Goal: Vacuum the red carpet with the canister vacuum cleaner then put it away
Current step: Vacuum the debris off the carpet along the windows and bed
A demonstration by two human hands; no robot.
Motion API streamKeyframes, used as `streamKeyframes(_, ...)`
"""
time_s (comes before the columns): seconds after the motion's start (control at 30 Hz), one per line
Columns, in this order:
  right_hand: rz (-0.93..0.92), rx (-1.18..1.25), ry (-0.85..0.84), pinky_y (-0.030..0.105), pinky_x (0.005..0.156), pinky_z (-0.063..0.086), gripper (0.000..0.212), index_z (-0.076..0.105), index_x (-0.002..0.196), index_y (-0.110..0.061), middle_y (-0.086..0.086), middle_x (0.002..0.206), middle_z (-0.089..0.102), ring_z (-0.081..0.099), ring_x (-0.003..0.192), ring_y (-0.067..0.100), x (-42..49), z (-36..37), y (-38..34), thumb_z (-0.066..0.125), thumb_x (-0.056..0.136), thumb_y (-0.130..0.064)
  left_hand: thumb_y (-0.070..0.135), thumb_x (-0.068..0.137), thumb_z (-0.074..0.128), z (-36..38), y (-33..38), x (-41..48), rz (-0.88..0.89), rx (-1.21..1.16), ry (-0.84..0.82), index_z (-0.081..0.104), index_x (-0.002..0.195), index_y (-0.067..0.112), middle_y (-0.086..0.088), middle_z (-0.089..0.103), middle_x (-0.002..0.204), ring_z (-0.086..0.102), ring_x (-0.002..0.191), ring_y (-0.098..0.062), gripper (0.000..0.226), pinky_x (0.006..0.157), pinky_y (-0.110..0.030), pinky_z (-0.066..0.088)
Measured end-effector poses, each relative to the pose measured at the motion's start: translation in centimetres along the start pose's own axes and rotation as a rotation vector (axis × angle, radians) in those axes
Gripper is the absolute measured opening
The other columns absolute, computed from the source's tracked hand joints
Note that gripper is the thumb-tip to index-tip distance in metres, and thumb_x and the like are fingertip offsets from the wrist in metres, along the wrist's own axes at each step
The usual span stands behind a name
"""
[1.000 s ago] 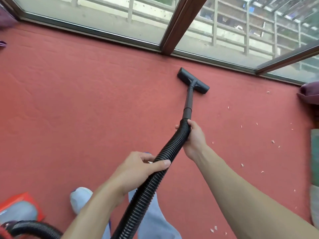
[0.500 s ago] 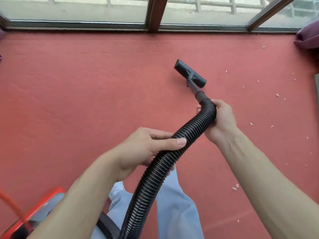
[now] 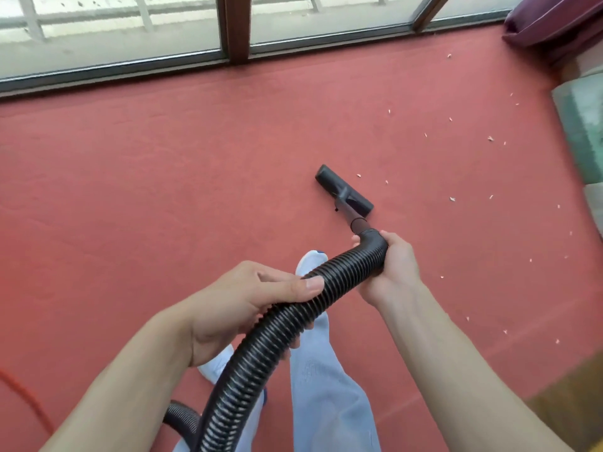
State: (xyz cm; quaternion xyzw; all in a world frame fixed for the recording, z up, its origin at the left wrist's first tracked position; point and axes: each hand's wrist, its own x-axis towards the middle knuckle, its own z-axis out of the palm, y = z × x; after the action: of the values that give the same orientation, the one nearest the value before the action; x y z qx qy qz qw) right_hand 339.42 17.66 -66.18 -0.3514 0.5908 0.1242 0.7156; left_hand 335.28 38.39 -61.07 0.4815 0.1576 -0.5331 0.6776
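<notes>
Right now the right hand [image 3: 388,269] is clenched round the very end of the black ribbed hose [image 3: 270,340], just where it kinks sharply into the short stiff tube [image 3: 357,223]. The left hand [image 3: 248,308] grasps the same hose further back, with the thumb laid along the top and the fingers curled underneath.

The floor nozzle [image 3: 342,190] sits on the red carpet [image 3: 163,190], just ahead of the right hand and a touch to its left. Its long axis slants from far-left to near-right, so the broad side faces the window and partly the right-hand side of the room.

The pale scraps [image 3: 452,199] lie scattered to the right of the head. The closest two are just beside its far edge, and the rest are well apart, out towards the wall.

I judge the next stroke has to swing rightwards. The right hand is much the nearer to the head and would do the steering, while the left only carries slack.

The canister itself is out of sight. The hose drops past the person's legs and leaves the bottom of the view.
</notes>
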Motion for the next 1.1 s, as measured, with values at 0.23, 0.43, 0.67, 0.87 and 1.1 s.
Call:
streamKeyframes(0.23,-0.074,-0.202,-0.017,0.029,0.060,0.053,0.044,0.053,0.132,-0.005,0.013,0.080,0.067,0.062,0.061,0.021,7.5,0.8,-3.0,0.055,0.092,-0.024,0.045,0.085,0.072,2.1,0.6,5.0,0.070,-0.039,0.299,0.079,0.084,0.010,-0.010,0.068,0.071,0.062,0.056,-0.019,0.036,0.057,-0.030,0.055)
streamKeyframes(0.43,-0.123,-0.282,-0.046,0.028,0.061,0.053,0.046,0.051,0.133,-0.009,0.014,0.086,0.071,0.065,0.058,0.019,11.6,3.7,-6.7,0.058,0.091,-0.027,0.043,0.082,0.075,2.7,1.7,8.7,0.097,-0.083,0.366,0.081,0.092,0.019,-0.015,0.071,0.081,0.066,0.066,-0.022,0.027,0.061,-0.032,0.060)
streamKeyframes(0.67,-0.168,-0.164,0.038,0.026,0.047,0.052,0.041,0.049,0.129,0.000,0.022,0.088,0.065,0.059,0.053,0.022,14.7,3.9,-8.9,0.056,0.092,-0.015,0.041,0.090,0.070,3.3,2.5,12.3,0.071,-0.036,0.367,0.080,0.097,0.021,-0.009,0.068,0.074,0.062,0.063,-0.020,0.024,0.058,-0.028,0.053)
streamKeyframes(0.87,-0.267,-0.145,0.175,0.023,0.043,0.048,0.019,0.055,0.105,0.001,0.021,0.081,0.061,0.055,0.050,0.021,13.5,2.0,-10.6,0.052,0.091,-0.010,0.037,0.091,0.071,4.4,3.1,13.4,0.058,0.029,0.315,0.080,0.098,0.022,-0.008,0.068,0.072,0.064,0.064,-0.022,0.019,0.064,-0.040,0.059)
streamKeyframes(1.1,-0.240,-0.176,0.307,0.025,0.045,0.050,0.030,0.058,0.114,-0.001,0.019,0.089,0.067,0.059,0.049,0.021,8.3,-0.5,-9.5,0.053,0.087,-0.014,0.033,0.087,0.074,4.6,2.4,9.4,0.163,0.069,0.307,0.083,0.088,0.027,-0.028,0.070,0.078,0.065,0.057,-0.027,0.010,0.062,-0.045,0.058)
